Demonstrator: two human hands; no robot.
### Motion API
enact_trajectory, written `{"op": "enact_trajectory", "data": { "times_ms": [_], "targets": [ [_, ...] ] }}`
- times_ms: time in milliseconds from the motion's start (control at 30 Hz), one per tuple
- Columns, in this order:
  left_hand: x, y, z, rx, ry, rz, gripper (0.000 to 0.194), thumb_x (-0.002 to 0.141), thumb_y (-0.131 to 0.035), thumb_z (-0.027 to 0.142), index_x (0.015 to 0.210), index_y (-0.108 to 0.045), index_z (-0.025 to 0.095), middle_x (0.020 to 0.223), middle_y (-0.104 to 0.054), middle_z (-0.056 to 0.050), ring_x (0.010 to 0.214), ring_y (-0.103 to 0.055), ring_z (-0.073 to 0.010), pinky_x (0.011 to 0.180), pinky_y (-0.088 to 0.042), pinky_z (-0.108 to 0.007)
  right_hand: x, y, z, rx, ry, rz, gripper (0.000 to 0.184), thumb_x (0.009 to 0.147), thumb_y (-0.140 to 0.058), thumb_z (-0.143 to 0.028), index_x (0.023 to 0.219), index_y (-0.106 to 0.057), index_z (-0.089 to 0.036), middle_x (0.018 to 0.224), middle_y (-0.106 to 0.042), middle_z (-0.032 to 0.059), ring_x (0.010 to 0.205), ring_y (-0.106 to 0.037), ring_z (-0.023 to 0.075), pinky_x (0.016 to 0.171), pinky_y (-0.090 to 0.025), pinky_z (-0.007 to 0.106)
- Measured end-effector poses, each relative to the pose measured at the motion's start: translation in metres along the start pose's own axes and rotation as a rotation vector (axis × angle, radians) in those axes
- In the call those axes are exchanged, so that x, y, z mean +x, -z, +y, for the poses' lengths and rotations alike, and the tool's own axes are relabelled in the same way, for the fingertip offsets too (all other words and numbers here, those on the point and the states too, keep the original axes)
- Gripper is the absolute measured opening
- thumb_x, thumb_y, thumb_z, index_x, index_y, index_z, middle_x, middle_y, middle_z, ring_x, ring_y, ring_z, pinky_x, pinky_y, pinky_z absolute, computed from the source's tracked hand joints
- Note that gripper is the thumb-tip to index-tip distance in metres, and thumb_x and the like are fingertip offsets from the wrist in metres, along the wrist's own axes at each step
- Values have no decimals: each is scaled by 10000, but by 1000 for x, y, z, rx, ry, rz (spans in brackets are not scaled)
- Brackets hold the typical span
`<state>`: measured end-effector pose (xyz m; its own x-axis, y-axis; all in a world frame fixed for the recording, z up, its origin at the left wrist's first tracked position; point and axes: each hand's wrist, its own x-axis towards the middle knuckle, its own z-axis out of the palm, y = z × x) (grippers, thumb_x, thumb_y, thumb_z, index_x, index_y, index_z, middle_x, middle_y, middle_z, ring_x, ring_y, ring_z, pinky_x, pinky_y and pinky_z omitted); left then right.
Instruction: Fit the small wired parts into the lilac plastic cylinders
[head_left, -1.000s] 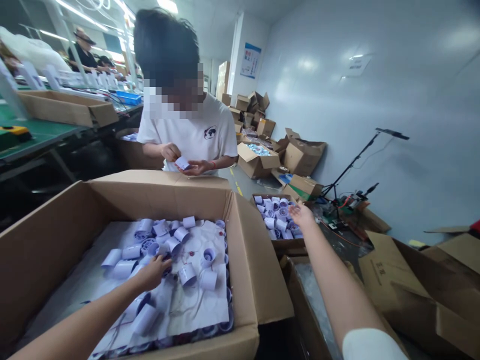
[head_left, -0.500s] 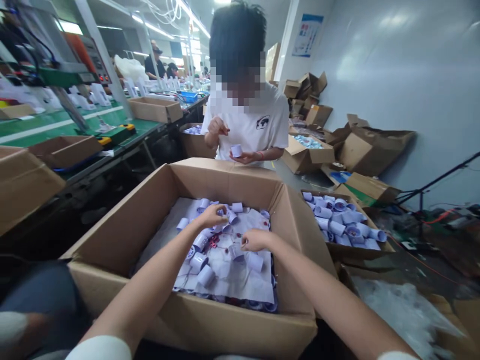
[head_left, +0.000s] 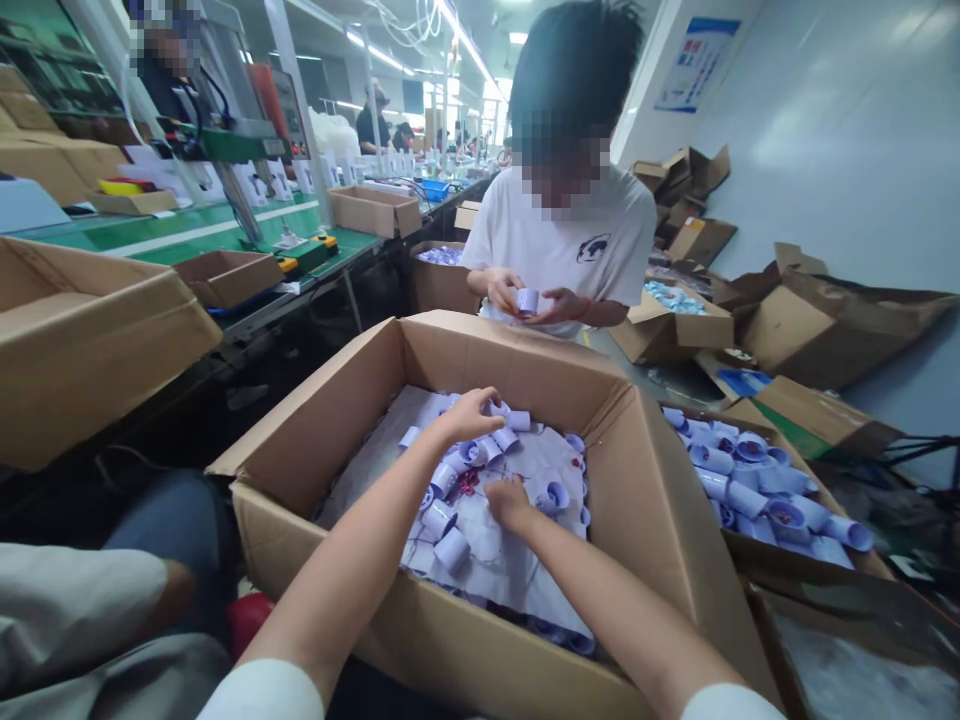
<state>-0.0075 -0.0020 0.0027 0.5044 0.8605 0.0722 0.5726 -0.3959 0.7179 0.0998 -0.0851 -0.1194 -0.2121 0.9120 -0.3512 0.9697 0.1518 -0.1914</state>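
White plastic cylinders (head_left: 452,549) lie on a white paper sheet (head_left: 517,570) inside a large cardboard box (head_left: 315,410). My left hand (head_left: 474,414) hovers over the cluster at the back of the sheet, thumb and fingers curved apart around a gap. My right hand (head_left: 510,502) is low over the middle of the sheet, its fingers bent together and pointing down; what they hold, if anything, is hidden. Just left of it are red wires or small red parts (head_left: 468,483). An upright open cylinder (head_left: 553,497) stands to its right. More cylinders show under the sheet's edge.
Across the box, a co-worker (head_left: 562,240) holds a cylinder (head_left: 527,300) in both hands. At right stands a smaller box of cylinders (head_left: 742,500). A green workbench (head_left: 300,215) runs along the left, and another person's leg (head_left: 169,560) is at lower left.
My view has turned left. My right hand has come from the smaller box into the large one. Two cylinders near it no longer show. My left hand has moved toward the back of the sheet.
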Motion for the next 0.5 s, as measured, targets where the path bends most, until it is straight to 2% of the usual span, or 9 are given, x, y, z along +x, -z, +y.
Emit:
{"op": "enact_trajectory", "data": {
  "times_ms": [133, 200, 300, 400, 500],
  "targets": [
    [1, -1, 4, -48, -33, -32, 218, 606, -634, 237, 817, -602, 189, 724, -524, 27, 692, -491, -149, 646, -395, -249, -2, 16, 14, 83, -64, 113, 135, 780, -552, -130, 846, -668, -151, 919, -703, 149, 903, -650, 266, 792, -449, 356],
    [1, 0, 4, -76, -39, -43, 220, 613, -626, 254, 818, -593, 183, 713, -515, 30, 669, -478, -140, 612, -383, -242, -5, 33, 23, 152, -86, 198, 130, 778, -540, -144, 831, -656, -166, 891, -706, 112, 851, -648, 232, 728, -449, 307],
    [0, 5, 7, -204, -41, -75, 240, 633, -601, 289, 844, -573, 179, 712, -520, 32, 650, -468, -132, 584, -369, -232, -13, 63, 40, 264, -117, 354, 120, 761, -520, -145, 795, -631, -173, 864, -698, 76, 822, -630, 198, 712, -443, 276],
    [-5, 11, 13, -351, -55, -197, 279, 629, -599, 306, 879, -577, 184, 789, -556, 20, 683, -478, -133, 614, -379, -234, -26, 88, 55, 366, -153, 508, 133, 764, -493, -167, 830, -609, -169, 887, -684, 67, 806, -622, 175, 715, -460, 262],
    [-11, 13, 21, -388, -100, -369, 336, 599, -619, 259, 929, -616, 202, 970, -583, -9, 872, -526, -172, 764, -409, -257, -40, 99, 60, 549, -142, 663, 189, 742, -506, -189, 904, -600, -168, 882, -679, 52, 745, -621, 152, 693, -487, 255]
  ]
}}
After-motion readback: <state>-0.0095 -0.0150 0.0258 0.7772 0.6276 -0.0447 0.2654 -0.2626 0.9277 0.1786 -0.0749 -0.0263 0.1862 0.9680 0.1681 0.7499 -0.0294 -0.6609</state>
